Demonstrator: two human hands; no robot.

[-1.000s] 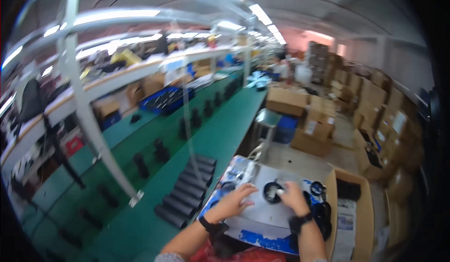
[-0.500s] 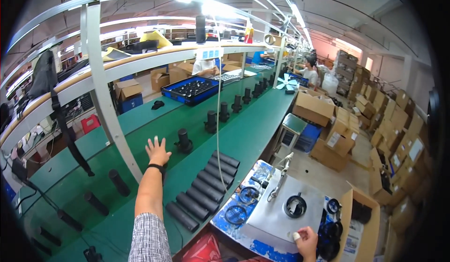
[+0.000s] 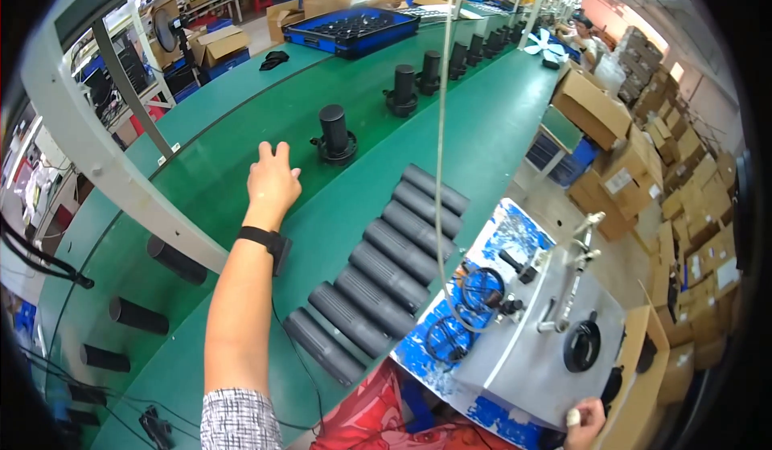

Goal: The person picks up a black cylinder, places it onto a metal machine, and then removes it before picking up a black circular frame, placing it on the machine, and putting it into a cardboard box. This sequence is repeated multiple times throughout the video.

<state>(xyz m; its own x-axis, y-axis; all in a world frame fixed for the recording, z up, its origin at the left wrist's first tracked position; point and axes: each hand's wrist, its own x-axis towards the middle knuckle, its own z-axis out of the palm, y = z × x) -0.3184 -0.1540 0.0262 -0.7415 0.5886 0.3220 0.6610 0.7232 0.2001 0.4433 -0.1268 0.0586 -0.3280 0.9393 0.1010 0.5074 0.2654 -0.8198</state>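
Observation:
My left hand (image 3: 273, 180) reaches over the green conveyor belt (image 3: 233, 116) with its first fingers stretched forward and nothing held. Just beyond it to the right stands a black cylindrical part with a wide round base (image 3: 334, 135), apart from my fingers. A row of ribbed black tubes (image 3: 376, 277) lies on the green ledge to the right of my left forearm. At the lower right, my right hand (image 3: 585, 423) is curled beside the metal box fixture (image 3: 523, 361). Its thumb has a white covering, and the inside of the grip is hidden. A black ring (image 3: 582, 345) sits on the fixture.
More upright black parts (image 3: 400, 92) line the belt. Loose black tubes (image 3: 138, 315) lie at left, past a white post (image 3: 104, 144). A metal toggle clamp (image 3: 567, 281) rises from the fixture. A cord (image 3: 441, 128) hangs in front. Across the belt are a blue tray (image 3: 354, 38) and a person.
The view has swung down and nearer the belt. My left hand stays stretched out near the upright part, its fingers less spread. My right hand remains curled by the fixture.

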